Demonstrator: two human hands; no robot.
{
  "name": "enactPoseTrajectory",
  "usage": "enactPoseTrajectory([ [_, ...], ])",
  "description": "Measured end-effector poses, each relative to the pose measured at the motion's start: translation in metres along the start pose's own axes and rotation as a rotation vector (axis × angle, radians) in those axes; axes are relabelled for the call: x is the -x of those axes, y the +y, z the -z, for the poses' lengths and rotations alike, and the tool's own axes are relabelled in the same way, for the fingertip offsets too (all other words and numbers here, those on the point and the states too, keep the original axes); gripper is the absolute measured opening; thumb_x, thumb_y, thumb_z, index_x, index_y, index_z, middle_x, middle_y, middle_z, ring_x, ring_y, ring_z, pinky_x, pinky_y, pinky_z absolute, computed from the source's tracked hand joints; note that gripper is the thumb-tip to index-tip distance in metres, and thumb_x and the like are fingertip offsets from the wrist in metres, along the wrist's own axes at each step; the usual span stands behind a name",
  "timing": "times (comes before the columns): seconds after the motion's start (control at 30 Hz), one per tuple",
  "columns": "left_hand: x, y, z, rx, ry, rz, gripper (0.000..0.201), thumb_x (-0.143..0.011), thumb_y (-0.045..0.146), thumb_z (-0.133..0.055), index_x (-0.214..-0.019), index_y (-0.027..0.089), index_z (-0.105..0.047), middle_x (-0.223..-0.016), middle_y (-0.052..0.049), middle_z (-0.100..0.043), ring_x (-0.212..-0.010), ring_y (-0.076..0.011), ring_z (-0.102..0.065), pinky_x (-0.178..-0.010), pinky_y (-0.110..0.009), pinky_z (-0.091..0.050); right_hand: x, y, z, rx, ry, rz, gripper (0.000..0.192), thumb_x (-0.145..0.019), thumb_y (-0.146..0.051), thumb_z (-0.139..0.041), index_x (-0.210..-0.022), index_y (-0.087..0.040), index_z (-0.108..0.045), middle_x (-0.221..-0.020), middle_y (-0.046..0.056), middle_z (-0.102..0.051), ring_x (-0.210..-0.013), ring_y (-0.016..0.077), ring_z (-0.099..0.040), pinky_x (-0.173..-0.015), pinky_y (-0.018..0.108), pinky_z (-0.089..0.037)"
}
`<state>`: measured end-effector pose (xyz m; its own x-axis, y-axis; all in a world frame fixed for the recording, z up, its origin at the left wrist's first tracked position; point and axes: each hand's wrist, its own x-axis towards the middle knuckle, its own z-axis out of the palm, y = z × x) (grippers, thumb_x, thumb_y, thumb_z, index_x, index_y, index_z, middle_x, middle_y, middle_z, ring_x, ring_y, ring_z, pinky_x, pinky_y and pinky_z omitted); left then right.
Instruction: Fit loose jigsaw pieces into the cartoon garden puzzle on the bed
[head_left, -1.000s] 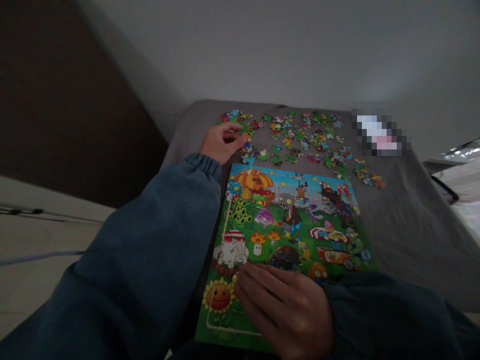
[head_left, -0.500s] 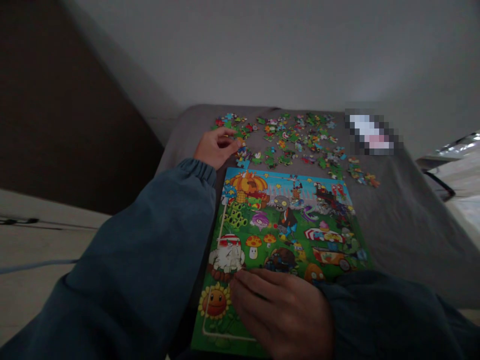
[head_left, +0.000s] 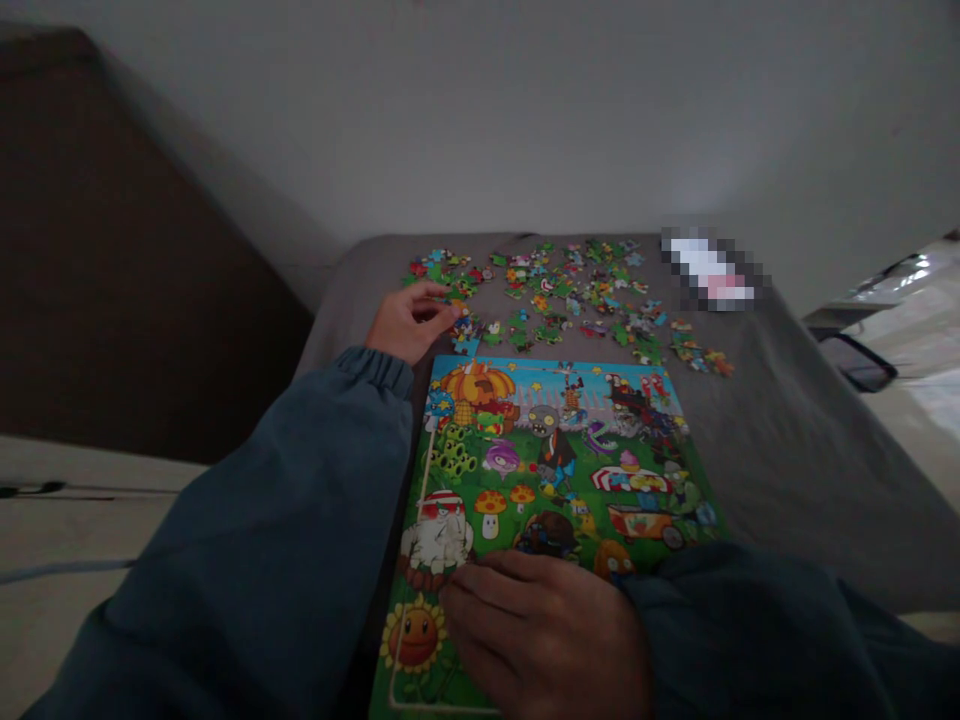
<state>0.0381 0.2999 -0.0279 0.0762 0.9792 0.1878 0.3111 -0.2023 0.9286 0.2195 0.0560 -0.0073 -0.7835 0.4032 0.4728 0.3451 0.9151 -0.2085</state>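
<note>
My left hand [head_left: 409, 322] reaches to the left end of a spread of loose jigsaw pieces [head_left: 551, 325]. Its thumb and fingers come together on a small puzzle piece [head_left: 463, 325], which lies among others and is partly covered by the fingertips. Below is a colourful puzzle board [head_left: 510, 510] with cartoon plants and zombies and a pale line along its left side. My right hand [head_left: 547, 630] rests on the lower part of this board, palm down, fingers stretched out side by side. Whatever lies under its palm is hidden.
A grey cloth-covered surface [head_left: 757, 450] bears the board and pieces. At its back right lies a blurred-out object [head_left: 712, 270]. A pale wall [head_left: 480, 120] rises behind, with a dark brown panel [head_left: 135, 260] at left. A pale cable [head_left: 67, 570] runs at lower left.
The whole view has shifted slightly, so the board and pieces appear a little lower and further left. Both hands keep nearly the same places relative to them.
</note>
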Motion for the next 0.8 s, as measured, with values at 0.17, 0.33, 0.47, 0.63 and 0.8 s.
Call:
enactPoseTrajectory([
  [0.17, -0.001, -0.004, 0.001, -0.004, -0.008, -0.012, 0.032, -0.072, 0.037, -0.078, -0.098, 0.021, -0.067, -0.081, -0.005, -0.076, -0.074, -0.0213, -0.071, -0.065, -0.032, -0.054, 0.001, 0.0, -0.01, 0.015, 0.054, -0.008, 0.021, -0.098, -0.016, -0.051, -0.097, -0.009, -0.072, -0.107, 0.007, -0.075, -0.092, 0.015, -0.066, -0.079, 0.028, -0.056],
  [0.33, -0.002, -0.006, 0.002, -0.017, -0.016, -0.005, 0.034, -0.071, 0.041, -0.078, -0.097, 0.022, -0.068, -0.082, -0.005, -0.076, -0.073, -0.0213, -0.071, -0.061, -0.03, -0.055, 0.003, -0.001, -0.021, -0.006, 0.048, -0.073, 0.024, -0.1, -0.021, -0.049, -0.1, -0.012, -0.071, -0.103, 0.007, -0.075, -0.091, 0.0138, -0.066, -0.075, 0.027, -0.055],
  [0.47, -0.001, -0.007, 0.003, -0.028, -0.012, 0.005, 0.034, -0.071, 0.043, -0.078, -0.097, 0.024, -0.068, -0.083, -0.005, -0.077, -0.074, -0.0214, -0.072, -0.061, -0.03, -0.056, 0.005, 0.0, -0.024, -0.019, 0.029, -0.036, 0.021, -0.099, -0.023, -0.052, -0.09, -0.017, -0.07, -0.103, 0.005, -0.074, -0.091, 0.0156, -0.065, -0.075, 0.03, -0.055],
  [0.63, 0.001, -0.005, 0.002, -0.031, -0.017, 0.013, 0.038, -0.07, 0.045, -0.079, -0.098, 0.022, -0.067, -0.082, -0.005, -0.077, -0.073, -0.022, -0.072, -0.061, -0.03, -0.057, 0.005, 0.003, -0.022, -0.021, -0.021, -0.016, 0.019, -0.099, -0.024, -0.053, -0.097, -0.013, -0.069, -0.101, 0.007, -0.073, -0.092, 0.016, -0.065, -0.074, 0.03, -0.055],
  [0.8, 0.001, -0.005, 0.002, -0.033, -0.017, 0.015, 0.035, -0.072, 0.043, -0.078, -0.098, 0.023, -0.067, -0.083, -0.005, -0.077, -0.072, -0.0211, -0.072, -0.061, -0.031, -0.056, 0.002, 0.004, -0.022, -0.07, 0.075, -0.035, 0.022, -0.099, -0.022, -0.053, -0.103, -0.008, -0.069, -0.092, 0.005, -0.075, -0.083, 0.0128, -0.066, -0.07, 0.026, -0.054],
])
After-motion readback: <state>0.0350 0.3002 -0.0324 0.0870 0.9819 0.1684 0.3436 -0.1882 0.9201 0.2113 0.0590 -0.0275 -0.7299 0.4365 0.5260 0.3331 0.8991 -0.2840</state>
